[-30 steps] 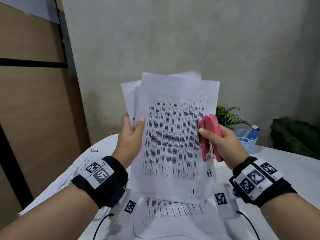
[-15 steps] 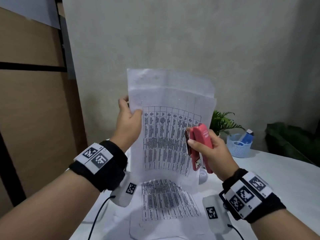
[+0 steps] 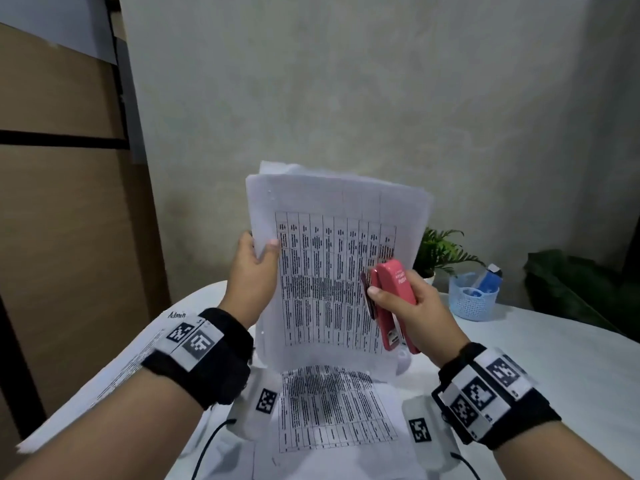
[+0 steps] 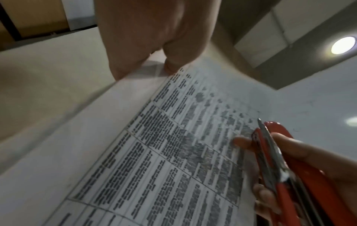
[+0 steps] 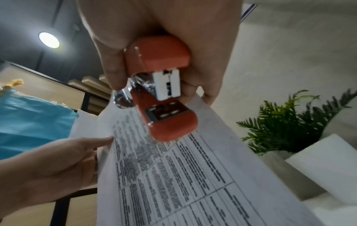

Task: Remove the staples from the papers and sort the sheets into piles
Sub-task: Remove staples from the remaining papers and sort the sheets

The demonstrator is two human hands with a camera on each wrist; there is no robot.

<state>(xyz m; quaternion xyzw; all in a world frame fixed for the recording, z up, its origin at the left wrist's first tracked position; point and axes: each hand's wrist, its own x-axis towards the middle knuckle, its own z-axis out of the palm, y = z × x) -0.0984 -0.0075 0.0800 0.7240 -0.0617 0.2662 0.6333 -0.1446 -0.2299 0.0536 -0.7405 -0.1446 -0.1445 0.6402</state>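
I hold a bundle of printed sheets upright above the table; its pages carry a ruled table of small text. My left hand pinches the bundle's left edge, thumb in front, as the left wrist view also shows on the sheets. My right hand grips a red stapler against the bundle's right edge, tip pointing up. In the right wrist view the stapler sits in my curled fingers over the sheets. No staple is visible.
More printed sheets lie flat on the white table below the bundle, and a paper pile sits at the left. A small blue basket and a potted fern stand at the back right. A wooden panel rises on the left.
The fanned sheets have been squared into one bundle. My left hand slid up its left edge, and the right hand with the stapler stays against the right edge.
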